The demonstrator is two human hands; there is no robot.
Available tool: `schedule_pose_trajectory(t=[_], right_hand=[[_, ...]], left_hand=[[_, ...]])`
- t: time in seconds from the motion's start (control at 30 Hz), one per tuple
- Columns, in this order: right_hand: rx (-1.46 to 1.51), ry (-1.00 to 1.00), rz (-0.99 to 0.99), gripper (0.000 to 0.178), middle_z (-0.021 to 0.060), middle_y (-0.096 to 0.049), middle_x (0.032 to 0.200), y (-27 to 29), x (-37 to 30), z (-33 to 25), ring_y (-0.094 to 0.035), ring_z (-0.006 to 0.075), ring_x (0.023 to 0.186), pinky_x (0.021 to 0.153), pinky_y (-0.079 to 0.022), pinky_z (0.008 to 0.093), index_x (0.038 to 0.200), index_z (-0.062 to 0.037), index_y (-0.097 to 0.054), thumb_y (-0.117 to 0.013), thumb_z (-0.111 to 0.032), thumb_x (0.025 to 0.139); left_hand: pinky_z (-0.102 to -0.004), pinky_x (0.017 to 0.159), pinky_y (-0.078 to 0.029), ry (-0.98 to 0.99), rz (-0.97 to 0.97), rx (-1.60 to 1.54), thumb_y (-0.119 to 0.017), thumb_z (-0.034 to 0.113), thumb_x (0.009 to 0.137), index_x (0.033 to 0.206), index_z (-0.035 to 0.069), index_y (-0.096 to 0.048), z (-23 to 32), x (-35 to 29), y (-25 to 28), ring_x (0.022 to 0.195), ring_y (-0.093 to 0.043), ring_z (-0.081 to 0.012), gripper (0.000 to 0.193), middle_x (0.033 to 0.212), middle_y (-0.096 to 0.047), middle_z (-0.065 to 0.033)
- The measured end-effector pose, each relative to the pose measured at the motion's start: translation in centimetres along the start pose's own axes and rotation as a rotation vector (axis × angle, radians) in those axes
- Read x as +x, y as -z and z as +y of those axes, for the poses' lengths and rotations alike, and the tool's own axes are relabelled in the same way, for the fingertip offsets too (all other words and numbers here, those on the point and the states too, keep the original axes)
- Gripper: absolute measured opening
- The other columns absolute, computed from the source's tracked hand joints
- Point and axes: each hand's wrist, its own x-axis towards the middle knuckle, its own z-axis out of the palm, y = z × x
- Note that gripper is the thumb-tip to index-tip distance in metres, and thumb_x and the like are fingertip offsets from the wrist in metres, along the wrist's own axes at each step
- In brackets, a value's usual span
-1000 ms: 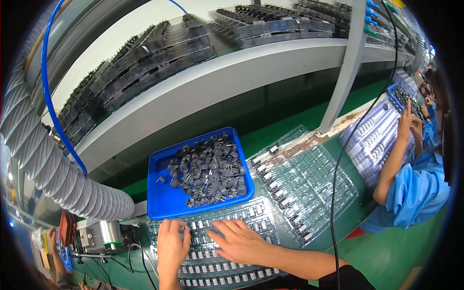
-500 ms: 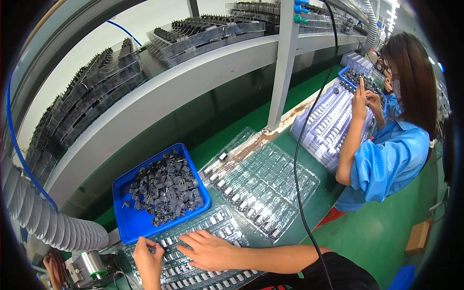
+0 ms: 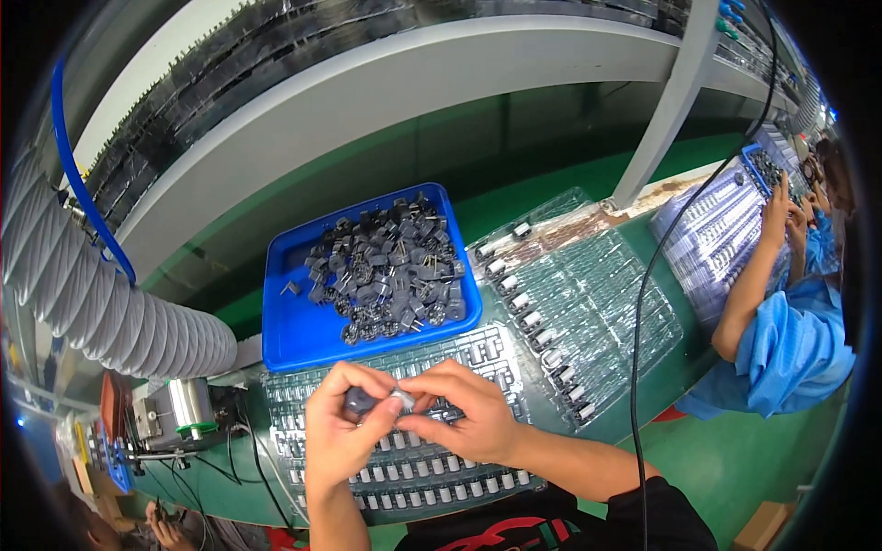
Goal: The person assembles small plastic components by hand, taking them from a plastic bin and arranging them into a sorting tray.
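Both hands are meeting over the near clear plastic tray. The left hand is pinching one small dark part, its long axis lying left to right, with a pale metal end pointing right. The right hand is gripping that pale end with fingertips. One blue plastic bin is sitting just beyond, heaped with dark pronged pieces too many to count. A second ribbed clear tray is lying right on the green bench.
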Motion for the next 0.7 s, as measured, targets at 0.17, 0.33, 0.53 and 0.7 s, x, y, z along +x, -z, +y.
schedule_pose_trajectory(t=[0.17, 0.33, 0.53, 0.7], right_hand=[[0.005, -0.088, -0.011, 0.036, 0.0089, -0.061, 0.097, -0.5, -0.3, 0.4, -0.062, 0.0127, 0.078, 0.069, -0.052, 0.026, 0.119, 0.0005, -0.061, -0.073, -0.004, 0.085], [0.502, -0.443, 0.096, 0.035, 0.0058, -0.054, 0.1, -0.2, -0.3, -0.1, -0.055, 0.01, 0.085, 0.075, -0.048, 0.0241, 0.129, 0.0011, -0.055, -0.06, -0.003, 0.094], [0.616, -0.543, 0.082, 0.036, 0.0036, -0.052, 0.099, -0.3, -0.1, -0.2, -0.053, 0.0066, 0.079, 0.067, -0.048, 0.0208, 0.131, -0.0004, -0.052, -0.058, -0.003, 0.096], [0.647, -0.495, 0.176, 0.036, 0.0047, -0.054, 0.098, -0.1, 0.1, -0.3, -0.054, 0.0066, 0.076, 0.065, -0.048, 0.0209, 0.132, -0.0004, -0.052, -0.057, -0.003, 0.096]], left_hand=[[-0.0235, 0.075, -0.046, 0.001, -0.029, -0.046, -0.063, -0.001, 0.088, 0.105, -0.002, -0.06, -0.9, 0.0, 0.9, 0.087, -0.057, -0.0111, 0.018, 0.106, -0.063, -0.0135], [-0.0335, 0.087, -0.048, 0.069, -0.09, -0.465, -0.045, 0.011, 0.1, 0.13, -0.011, -0.051, -1.5, 0.3, 0.9, 0.097, -0.06, -0.0217, 0.038, 0.125, -0.058, -0.0256], [-0.0318, 0.078, -0.052, 0.168, -0.025, -0.685, -0.048, 0.014, 0.102, 0.127, -0.008, -0.055, -3.2, -0.1, 1.2, 0.087, -0.063, -0.0214, 0.034, 0.124, -0.06, -0.0251], [-0.0307, 0.08, -0.053, 0.254, 0.243, -0.729, -0.048, 0.016, 0.102, 0.13, -0.004, -0.053, -2.5, 0.5, -0.1, 0.085, -0.063, -0.0204, 0.035, 0.12, -0.062, -0.0217]])
